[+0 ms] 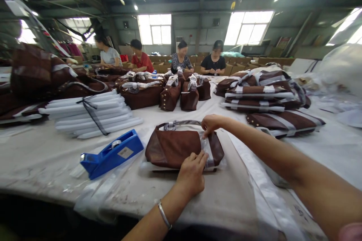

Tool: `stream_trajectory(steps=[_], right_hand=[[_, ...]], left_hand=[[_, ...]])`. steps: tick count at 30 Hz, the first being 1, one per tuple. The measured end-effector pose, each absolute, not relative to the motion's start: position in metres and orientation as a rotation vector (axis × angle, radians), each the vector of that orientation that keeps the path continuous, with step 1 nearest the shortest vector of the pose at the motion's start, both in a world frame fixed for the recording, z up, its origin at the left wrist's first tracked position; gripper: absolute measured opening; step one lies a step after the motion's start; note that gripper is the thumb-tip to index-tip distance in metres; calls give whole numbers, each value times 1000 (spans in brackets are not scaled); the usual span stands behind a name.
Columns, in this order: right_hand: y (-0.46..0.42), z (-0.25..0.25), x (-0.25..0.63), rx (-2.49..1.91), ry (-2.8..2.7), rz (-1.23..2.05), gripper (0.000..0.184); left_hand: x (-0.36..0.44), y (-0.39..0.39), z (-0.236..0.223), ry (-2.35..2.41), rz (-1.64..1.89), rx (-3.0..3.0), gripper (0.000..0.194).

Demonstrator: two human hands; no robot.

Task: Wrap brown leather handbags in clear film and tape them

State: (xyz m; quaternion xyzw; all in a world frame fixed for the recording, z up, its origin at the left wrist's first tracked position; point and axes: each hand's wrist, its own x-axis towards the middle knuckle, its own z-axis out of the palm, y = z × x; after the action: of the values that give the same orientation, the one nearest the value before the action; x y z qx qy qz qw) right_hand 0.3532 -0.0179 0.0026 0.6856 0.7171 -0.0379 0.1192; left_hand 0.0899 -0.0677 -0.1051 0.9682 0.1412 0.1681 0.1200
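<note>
A brown handbag (pixel 175 147) lies on the white-covered table in front of me, with its strap wrapped in clear film along the back. Across the bag's right part runs a translucent plastic strip (pixel 209 162). My left hand (pixel 192 173), with a silver bangle on the wrist, has its fingers closed at the strip near the bag's front. At the bag's top edge, my right hand (pixel 211 123) pinches the strip's upper part from behind. Left of the bag stands a blue tape dispenser (pixel 113 154) with a roll in it.
Tied white padded rolls (pixel 90 113) lie at the left. Several brown bags (pixel 141 96) with wrapped handles stand behind, and flat strapped bags (pixel 260 96) are stacked at the right. A big brown pile (pixel 34 79) is far left. Several people (pixel 213 62) work across the table.
</note>
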Motion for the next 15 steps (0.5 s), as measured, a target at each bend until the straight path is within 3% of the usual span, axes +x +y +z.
stream_trajectory(steps=[4,8,15], right_hand=[[-27,-6,358,2377,2026,80,33],[-52,-47,314,2553,2174,268,44],[-77,-109,276,2546,2409,259,53]], left_hand=[[89,-66,-105,404,481,2835,82],[89,-67,-106,398,513,2832,83],[61,-49,-93,113,546,2935,60]])
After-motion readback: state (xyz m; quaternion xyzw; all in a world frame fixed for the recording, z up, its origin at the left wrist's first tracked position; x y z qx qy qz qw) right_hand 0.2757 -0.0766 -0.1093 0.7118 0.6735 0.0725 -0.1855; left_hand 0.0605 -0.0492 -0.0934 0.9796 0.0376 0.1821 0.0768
